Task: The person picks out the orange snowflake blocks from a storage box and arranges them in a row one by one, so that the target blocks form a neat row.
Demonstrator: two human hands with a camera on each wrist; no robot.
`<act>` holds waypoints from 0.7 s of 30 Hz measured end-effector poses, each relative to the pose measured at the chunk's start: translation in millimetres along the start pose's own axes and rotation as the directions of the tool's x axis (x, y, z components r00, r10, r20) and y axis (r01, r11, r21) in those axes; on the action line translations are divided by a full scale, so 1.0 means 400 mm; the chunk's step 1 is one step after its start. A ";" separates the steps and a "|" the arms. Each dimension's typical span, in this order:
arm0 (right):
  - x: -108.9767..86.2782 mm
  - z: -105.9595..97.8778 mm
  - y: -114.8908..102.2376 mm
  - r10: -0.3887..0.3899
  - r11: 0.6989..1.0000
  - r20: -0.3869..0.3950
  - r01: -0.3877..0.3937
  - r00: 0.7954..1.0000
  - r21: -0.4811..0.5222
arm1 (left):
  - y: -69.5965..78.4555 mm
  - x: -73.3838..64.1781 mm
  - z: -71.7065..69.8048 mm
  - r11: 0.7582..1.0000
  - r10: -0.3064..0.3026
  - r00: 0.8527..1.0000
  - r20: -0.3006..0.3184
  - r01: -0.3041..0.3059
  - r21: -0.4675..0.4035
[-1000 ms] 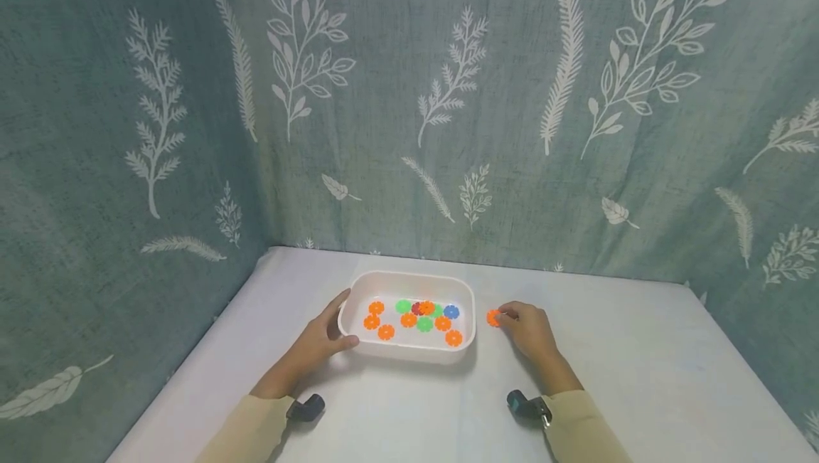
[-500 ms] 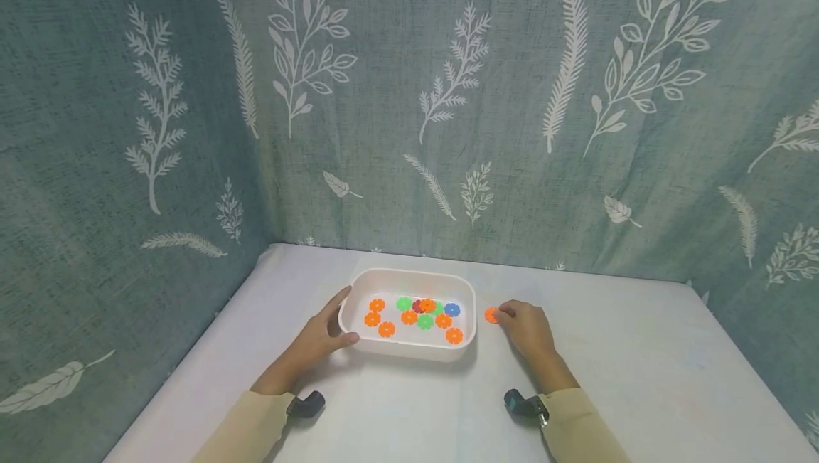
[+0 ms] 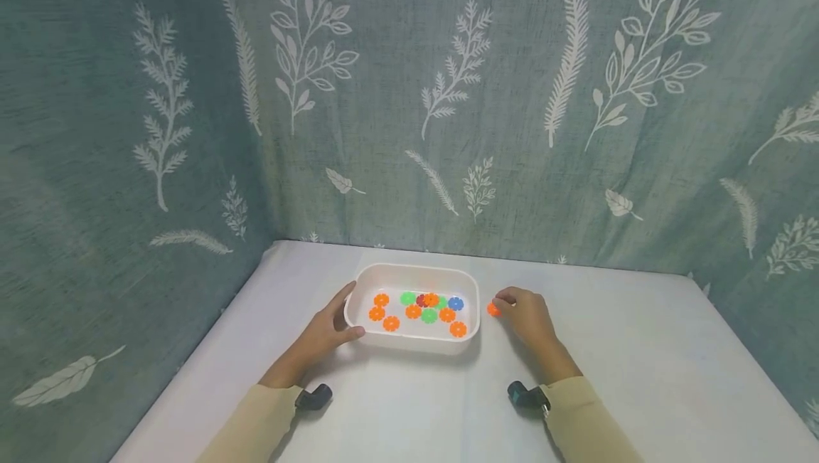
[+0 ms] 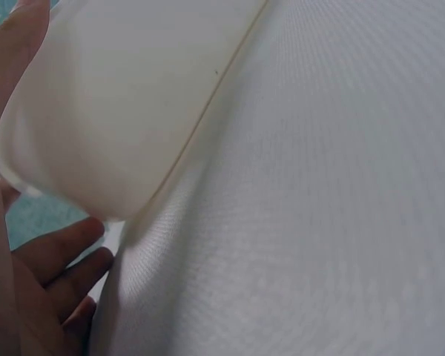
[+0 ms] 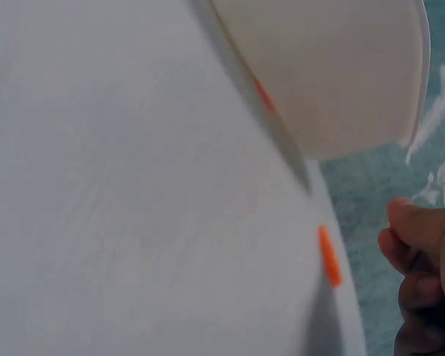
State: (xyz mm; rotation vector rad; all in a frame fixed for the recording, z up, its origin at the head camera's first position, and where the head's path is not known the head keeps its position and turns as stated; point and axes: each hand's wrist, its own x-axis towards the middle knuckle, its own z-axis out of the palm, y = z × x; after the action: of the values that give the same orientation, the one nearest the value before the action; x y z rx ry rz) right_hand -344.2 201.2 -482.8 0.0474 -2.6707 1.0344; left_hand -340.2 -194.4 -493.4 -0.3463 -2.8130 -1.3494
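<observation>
The right hand (image 3: pixel 526 315) has risen a little in the last half second, fingers curled with nothing visible in them, just apart from an orange disc (image 3: pixel 493 310). A narrow gap parts that disc from the white tray (image 3: pixel 416 344) of coloured discs (image 3: pixel 429 316), whose left end the left hand (image 3: pixel 320 331) grips; the tabletop (image 3: pixel 633 349) stretches rightward.

No legible text, no brands; no numbers
</observation>
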 end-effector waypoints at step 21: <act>0.025 -0.005 -0.207 -0.031 0.993 0.182 0.051 0.983 -0.106 | 0.000 0.004 0.008 1.000 -0.016 1.000 0.003 0.016 -0.016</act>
State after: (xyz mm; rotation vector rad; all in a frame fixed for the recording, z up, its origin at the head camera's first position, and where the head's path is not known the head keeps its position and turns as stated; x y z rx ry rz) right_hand -342.7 141.8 -424.3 0.1820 -2.8715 0.9075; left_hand -341.3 -191.8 -495.3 -0.3277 -2.8151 -1.3758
